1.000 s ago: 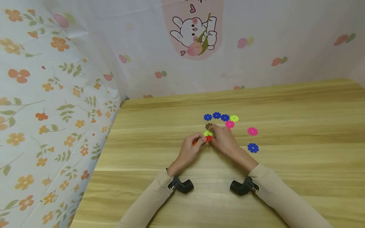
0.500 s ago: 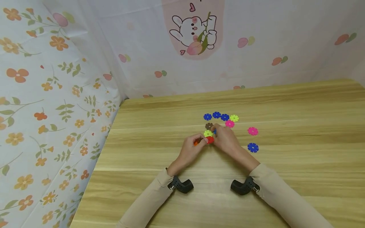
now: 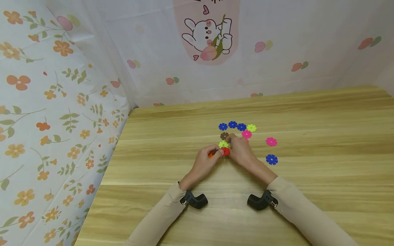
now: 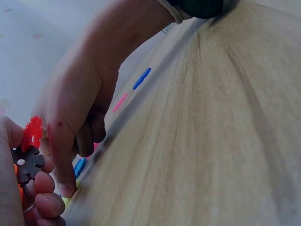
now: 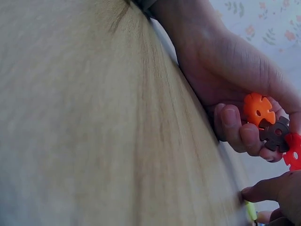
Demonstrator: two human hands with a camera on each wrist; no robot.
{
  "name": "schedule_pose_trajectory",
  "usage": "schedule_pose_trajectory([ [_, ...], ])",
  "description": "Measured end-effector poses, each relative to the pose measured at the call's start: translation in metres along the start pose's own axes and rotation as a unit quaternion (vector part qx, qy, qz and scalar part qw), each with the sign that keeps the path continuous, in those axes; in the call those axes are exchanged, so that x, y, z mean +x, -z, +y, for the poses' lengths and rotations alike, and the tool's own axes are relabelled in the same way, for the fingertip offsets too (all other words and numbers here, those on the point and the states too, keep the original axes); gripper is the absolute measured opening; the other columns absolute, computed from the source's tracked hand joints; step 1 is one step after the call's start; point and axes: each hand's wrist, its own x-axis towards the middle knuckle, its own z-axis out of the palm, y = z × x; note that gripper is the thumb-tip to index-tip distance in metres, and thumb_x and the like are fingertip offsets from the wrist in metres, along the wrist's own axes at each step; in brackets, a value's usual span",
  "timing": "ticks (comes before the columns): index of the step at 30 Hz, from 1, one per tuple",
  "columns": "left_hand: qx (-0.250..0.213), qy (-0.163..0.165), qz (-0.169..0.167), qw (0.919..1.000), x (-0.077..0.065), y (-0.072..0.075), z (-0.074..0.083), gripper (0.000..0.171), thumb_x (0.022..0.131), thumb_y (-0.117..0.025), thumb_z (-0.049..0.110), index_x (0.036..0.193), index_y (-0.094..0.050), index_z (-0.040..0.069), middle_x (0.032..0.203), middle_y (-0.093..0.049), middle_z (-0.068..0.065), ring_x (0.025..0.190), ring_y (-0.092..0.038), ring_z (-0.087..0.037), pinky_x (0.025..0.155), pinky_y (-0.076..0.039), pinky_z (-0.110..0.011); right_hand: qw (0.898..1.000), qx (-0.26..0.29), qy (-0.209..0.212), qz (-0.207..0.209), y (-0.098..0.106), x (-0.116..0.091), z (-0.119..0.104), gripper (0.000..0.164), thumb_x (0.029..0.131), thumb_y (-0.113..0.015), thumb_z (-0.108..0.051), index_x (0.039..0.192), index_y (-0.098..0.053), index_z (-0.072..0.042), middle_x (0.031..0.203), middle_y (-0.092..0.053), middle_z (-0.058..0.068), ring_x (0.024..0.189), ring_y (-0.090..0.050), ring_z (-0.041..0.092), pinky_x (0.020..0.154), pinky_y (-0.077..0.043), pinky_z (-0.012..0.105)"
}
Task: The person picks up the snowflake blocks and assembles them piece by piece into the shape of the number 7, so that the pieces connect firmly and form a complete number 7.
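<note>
Slotted plastic snowflake discs are in both hands' reach. My left hand holds a joined row of them: an orange disc, a dark brown disc and a red disc sticking out beyond the thumb. Close on its right, my right hand reaches down with its fingertips at the table. A yellow-green disc lies by those fingertips, with a brown disc just behind. A blue disc shows behind the right hand's finger in the left wrist view. Whether the right fingers pinch a disc is unclear.
Beyond the hands lie several blue discs, a second yellow-green disc and a pink disc. Farther right are another pink disc and a blue disc. A printed cloth hangs behind the wooden table.
The red disc in my left hand has shifted slightly nearer the camera. My right fingertips have made small movements beside the yellow-green disc. The other discs stay in their places.
</note>
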Motion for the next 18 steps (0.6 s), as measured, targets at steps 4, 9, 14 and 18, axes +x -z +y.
schedule_pose_trajectory([
  [4, -0.004, -0.003, 0.003, 1.0, 0.0, -0.001, -0.004, 0.018, 0.09, -0.055, 0.008, 0.08, -0.063, -0.005, 0.071, -0.055, -0.009, 0.065, -0.042, -0.005, 0.061, -0.034, -0.02, 1.0, 0.029, -0.002, 0.002, 0.0, -0.001, 0.001, 0.036, 0.072, -0.064, 0.013, 0.105, -0.052, 0.008, 0.062, -0.05, 0.005, 0.052, -0.044, 0.015, 0.047, -0.036, 0.026],
  [9, -0.015, 0.008, 0.002, 0.9999, 0.005, -0.005, -0.028, 0.017, 0.09, -0.056, 0.011, 0.081, -0.066, 0.001, 0.072, -0.057, -0.007, 0.066, -0.042, -0.008, 0.061, -0.034, -0.022, 0.999, 0.033, 0.013, -0.003, 0.001, -0.002, 0.001, 0.026, 0.069, -0.062, 0.013, 0.09, -0.053, 0.0, 0.06, -0.045, 0.002, 0.052, -0.039, 0.014, 0.048, -0.031, 0.024],
  [14, -0.022, 0.015, 0.007, 0.9996, 0.007, -0.007, -0.04, 0.018, 0.09, -0.056, 0.017, 0.086, -0.07, 0.006, 0.081, -0.063, -0.003, 0.07, -0.047, -0.009, 0.064, -0.037, -0.022, 0.998, 0.032, 0.051, 0.019, 0.003, -0.007, 0.005, 0.019, 0.069, -0.061, 0.009, 0.082, -0.057, -0.004, 0.056, -0.042, -0.001, 0.051, -0.036, 0.012, 0.049, -0.029, 0.024],
  [18, -0.023, 0.013, 0.009, 0.9996, 0.009, -0.009, -0.041, 0.019, 0.09, -0.057, 0.019, 0.091, -0.07, 0.005, 0.082, -0.063, -0.001, 0.072, -0.05, -0.01, 0.065, -0.04, -0.023, 0.993, 0.091, 0.044, 0.056, 0.008, -0.016, 0.011, 0.007, 0.081, -0.062, 0.001, 0.086, -0.059, -0.004, 0.06, -0.047, 0.0, 0.048, -0.042, 0.012, 0.046, -0.033, 0.024],
])
